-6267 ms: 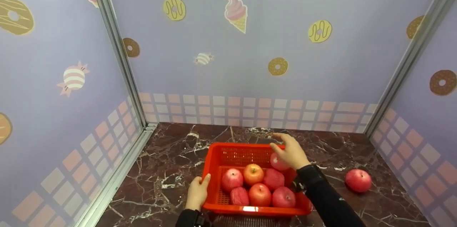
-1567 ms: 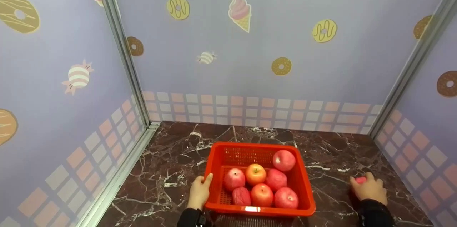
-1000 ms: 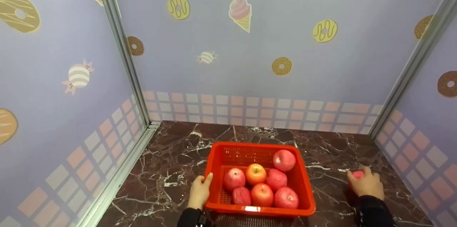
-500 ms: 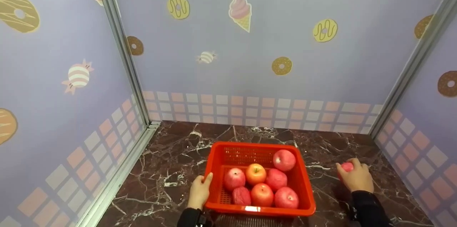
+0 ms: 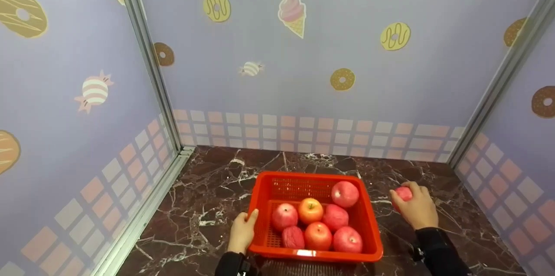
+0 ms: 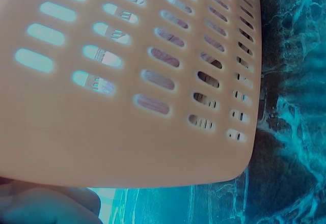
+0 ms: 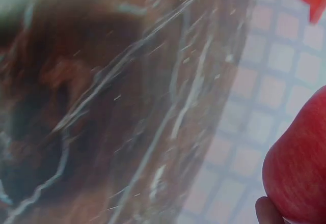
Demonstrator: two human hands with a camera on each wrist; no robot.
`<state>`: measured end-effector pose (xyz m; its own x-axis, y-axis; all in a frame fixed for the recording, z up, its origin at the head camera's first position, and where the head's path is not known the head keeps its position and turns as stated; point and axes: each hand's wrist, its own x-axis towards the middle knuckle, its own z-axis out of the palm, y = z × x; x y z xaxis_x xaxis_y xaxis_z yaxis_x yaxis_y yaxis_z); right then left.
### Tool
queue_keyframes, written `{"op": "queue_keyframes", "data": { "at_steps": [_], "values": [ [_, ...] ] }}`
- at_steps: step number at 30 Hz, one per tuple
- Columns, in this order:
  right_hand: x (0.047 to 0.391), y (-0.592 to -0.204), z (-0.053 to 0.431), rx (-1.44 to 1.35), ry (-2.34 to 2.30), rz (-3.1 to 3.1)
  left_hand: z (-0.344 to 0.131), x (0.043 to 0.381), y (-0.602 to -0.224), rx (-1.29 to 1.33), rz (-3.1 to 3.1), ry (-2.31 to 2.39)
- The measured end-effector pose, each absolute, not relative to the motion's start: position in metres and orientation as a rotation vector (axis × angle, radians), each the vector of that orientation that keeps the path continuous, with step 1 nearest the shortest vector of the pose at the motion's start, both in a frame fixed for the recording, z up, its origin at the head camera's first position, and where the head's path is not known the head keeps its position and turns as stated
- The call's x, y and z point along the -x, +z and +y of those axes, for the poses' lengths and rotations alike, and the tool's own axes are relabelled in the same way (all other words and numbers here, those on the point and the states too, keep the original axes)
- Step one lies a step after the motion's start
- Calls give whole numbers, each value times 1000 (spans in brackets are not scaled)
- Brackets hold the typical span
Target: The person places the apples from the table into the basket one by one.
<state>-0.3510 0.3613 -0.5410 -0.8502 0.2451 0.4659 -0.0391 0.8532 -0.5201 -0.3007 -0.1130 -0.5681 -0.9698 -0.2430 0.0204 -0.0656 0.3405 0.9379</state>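
Observation:
My right hand (image 5: 418,207) grips a red apple (image 5: 404,193) above the dark marbled table, to the right of the basket. The right wrist view shows that apple (image 7: 298,160) large at the right, with a fingertip (image 7: 268,211) against its lower side. My left hand (image 5: 242,231) holds the left side of the red plastic basket (image 5: 373,224), its thumb at the rim. Inside the basket lie several apples, among them a yellow-orange apple (image 5: 310,210) and a pale pink apple (image 5: 345,194). In the left wrist view the slotted basket wall (image 6: 117,142) fills most of the frame, fingers (image 6: 51,206) below it.
The basket stands on the dark marbled table (image 5: 208,198) with white veins. Lilac panels (image 5: 269,93) with printed sweets close in the back and both sides. A metal rail (image 5: 143,219) runs along the table's left edge.
The right hand has reached the apple at the far right, gripped it and moved it left and away from me toward the basket. The left hand stays at the basket's left side.

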Motion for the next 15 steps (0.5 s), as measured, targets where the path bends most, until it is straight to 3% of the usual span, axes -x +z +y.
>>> {"op": "queue_keyframes", "data": {
  "at_steps": [15],
  "values": [
    [343,-517,301,-209,716,-2417,-113,301,-569,-283,-2442,-1700]
  ]
}}
